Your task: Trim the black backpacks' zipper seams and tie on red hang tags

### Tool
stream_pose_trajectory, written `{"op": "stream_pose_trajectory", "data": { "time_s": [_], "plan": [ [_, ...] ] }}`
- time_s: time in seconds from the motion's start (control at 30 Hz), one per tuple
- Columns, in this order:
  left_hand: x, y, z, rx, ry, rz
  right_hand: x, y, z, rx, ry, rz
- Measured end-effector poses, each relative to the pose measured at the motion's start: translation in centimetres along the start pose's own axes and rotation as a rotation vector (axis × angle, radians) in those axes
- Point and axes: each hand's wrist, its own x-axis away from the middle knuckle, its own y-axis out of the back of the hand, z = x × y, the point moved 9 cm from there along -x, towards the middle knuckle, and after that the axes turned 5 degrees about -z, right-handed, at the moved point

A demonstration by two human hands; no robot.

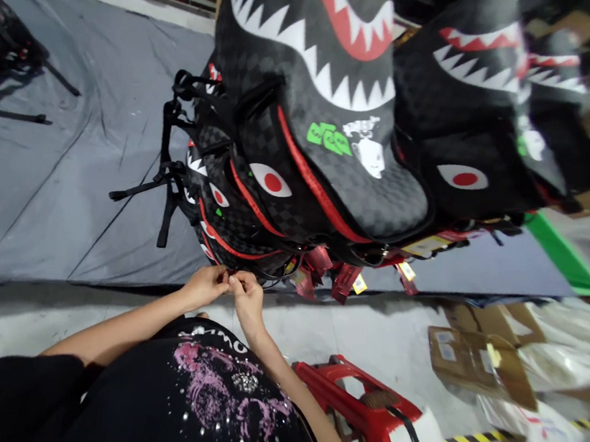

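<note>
My left hand and my right hand meet at the table's front edge, fingertips pinched close together. Between them is something small and dark that I cannot make out, at the lower edge of the stacked backpacks. The top backpack is black and grey checkered, with red-and-white shark teeth, a red-eyed side and red zipper trim. Beneath it lie more backpacks of the same pattern, their black straps hanging to the left. Red tags dangle from the stack's front edge, just right of my hands.
A grey cloth-covered table bears another backpack at the far left and more shark backpacks to the right. A red stool stands below right, near cardboard boxes and plastic bags on the floor.
</note>
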Motion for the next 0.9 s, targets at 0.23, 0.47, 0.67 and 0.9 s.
{"op": "stream_pose_trajectory", "data": {
  "time_s": [0.23, 0.47, 0.67, 0.9],
  "plan": [
    [0.0, -0.6, 0.0, 0.079, -0.011, 0.076, -0.4, -0.1, 2.4, -0.007, 0.077, -0.016],
    [-0.4, 0.4, -0.7, 0.06, -0.037, -0.066, -1.1, 0.1, 2.4, -0.038, 0.046, 0.014],
    [-0.2, 0.2, -1.4, -0.028, -0.077, -0.042, -1.0, 0.8, 2.2, -0.036, 0.007, -0.047],
    [-0.3, -0.5, -1.6, -0.119, -0.075, -0.028, -1.3, 1.5, 2.5, -0.029, -0.022, -0.04]
  ]
}}
